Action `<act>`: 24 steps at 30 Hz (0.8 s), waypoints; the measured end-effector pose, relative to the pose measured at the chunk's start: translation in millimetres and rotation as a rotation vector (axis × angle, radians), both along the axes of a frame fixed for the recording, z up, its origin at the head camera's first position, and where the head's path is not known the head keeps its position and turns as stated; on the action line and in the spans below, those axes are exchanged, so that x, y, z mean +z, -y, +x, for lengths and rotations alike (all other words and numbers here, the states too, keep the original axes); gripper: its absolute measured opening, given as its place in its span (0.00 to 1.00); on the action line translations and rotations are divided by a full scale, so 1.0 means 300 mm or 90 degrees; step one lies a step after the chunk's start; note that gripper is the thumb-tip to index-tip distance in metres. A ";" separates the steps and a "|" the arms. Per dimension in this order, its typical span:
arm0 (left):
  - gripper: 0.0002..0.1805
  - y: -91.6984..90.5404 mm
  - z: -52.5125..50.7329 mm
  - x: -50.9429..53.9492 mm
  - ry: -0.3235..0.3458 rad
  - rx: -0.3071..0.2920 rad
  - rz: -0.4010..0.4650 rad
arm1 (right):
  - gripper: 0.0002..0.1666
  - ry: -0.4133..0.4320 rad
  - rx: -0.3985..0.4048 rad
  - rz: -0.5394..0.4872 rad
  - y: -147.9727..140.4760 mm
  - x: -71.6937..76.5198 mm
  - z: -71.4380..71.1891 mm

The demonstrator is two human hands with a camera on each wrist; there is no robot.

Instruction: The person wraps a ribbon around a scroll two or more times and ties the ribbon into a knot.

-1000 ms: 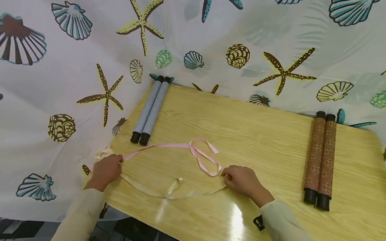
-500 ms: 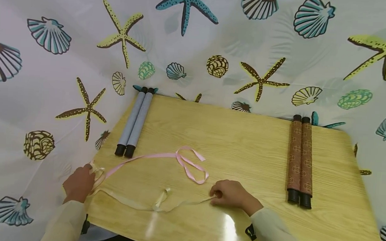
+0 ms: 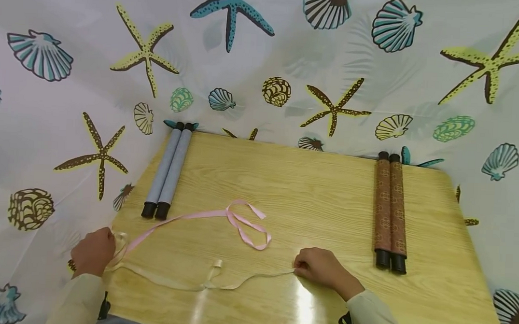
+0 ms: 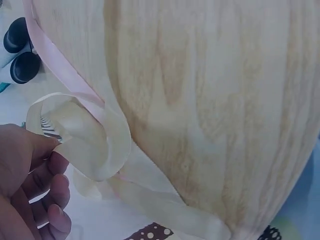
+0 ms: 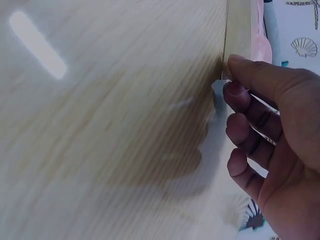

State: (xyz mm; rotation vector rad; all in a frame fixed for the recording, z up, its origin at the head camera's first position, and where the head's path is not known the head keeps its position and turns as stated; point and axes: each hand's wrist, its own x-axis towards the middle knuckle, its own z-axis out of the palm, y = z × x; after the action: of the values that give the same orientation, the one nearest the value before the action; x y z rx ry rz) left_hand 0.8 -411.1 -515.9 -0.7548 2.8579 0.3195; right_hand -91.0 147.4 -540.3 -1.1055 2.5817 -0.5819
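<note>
A cream ribbon [image 3: 167, 284] runs along the near part of the table, with a small upright fold midway. At the table's left edge my left hand [image 3: 92, 252] pinches it between thumb and forefinger; the left wrist view shows a loose ribbon loop [image 4: 119, 135] at those fingertips. My right hand [image 3: 324, 269] pinches the ribbon's other end, as the right wrist view confirms with the flat ribbon strip [image 5: 238, 30] under the thumb. A pink ribbon [image 3: 200, 213] lies behind, looped at its right end; its left end runs in among the cream ribbon near my left hand.
Two grey-blue rolls [image 3: 168, 170] with black ends lie at the table's back left. Two brown patterned rolls [image 3: 389, 211] lie at the right. The wooden table [image 3: 284, 187] is bordered by a white cloth [image 3: 247, 40] printed with shells and starfish.
My left hand has moved left, drawing away with its part of the cream ribbon. The right hand still pinches its end, and the ribbon is spread wider. The head view has shifted too.
</note>
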 end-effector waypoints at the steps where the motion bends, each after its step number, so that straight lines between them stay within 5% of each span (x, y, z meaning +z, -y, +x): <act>1: 0.15 0.001 -0.005 0.005 0.001 -0.006 0.000 | 0.04 0.004 -0.013 0.001 -0.019 0.003 0.006; 10: 0.15 0.000 -0.072 0.022 0.034 -0.015 -0.004 | 0.03 0.019 -0.117 0.007 -0.205 0.017 0.070; 18: 0.15 0.013 -0.081 0.011 0.049 0.005 0.006 | 0.05 0.053 -0.275 0.046 -0.408 0.024 0.164; 24: 0.17 0.019 -0.097 0.018 0.082 0.005 0.013 | 0.09 0.085 -0.356 0.104 -0.582 0.036 0.192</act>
State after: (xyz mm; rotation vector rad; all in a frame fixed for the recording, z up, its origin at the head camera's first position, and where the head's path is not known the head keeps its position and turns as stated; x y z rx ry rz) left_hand -28.2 -416.9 -510.5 -0.7544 2.7273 0.2901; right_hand -33.5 322.1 -529.6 -0.2706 2.7490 -0.5217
